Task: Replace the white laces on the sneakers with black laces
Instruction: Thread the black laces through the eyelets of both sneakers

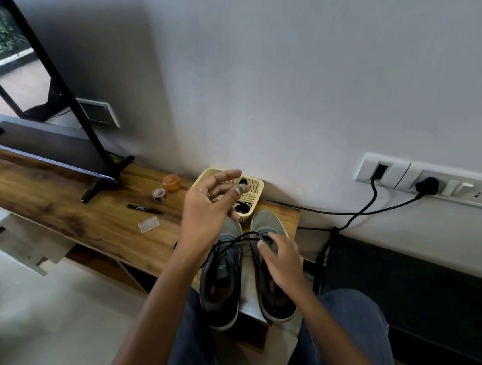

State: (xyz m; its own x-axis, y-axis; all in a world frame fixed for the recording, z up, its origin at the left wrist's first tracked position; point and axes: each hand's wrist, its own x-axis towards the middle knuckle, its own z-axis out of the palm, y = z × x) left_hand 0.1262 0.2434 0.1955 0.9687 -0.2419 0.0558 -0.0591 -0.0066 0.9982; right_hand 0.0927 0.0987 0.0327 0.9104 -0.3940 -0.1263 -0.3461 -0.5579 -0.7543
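A long wooden shelf (53, 201) is run along a plain grey wall (275, 67), with a TV (45, 138) stood at its left end and a white socket strip (430, 183) fixed to the wall on the right, two black cables plugged in. Two grey sneakers (224, 272) are set side by side at the shelf's right end, toes toward the wall, just in front of a small yellow basket (254, 195). An orange jar (171, 183), a tape roll (159, 194), a black marker (144, 208) and a clear packet (149, 224) are scattered on the wood.

The left hand (205, 208) is raised over the basket, fingers loosely spread; a black lace (232, 239) trails from under it to the right sneaker, but whether it's actually pinched can't be made out. The right hand (280, 260) is laid on the right sneaker's front, fingers curled at the eyelets, grip hidden. More black cord is seen in the basket. A second person's hand is cut off at the left edge.
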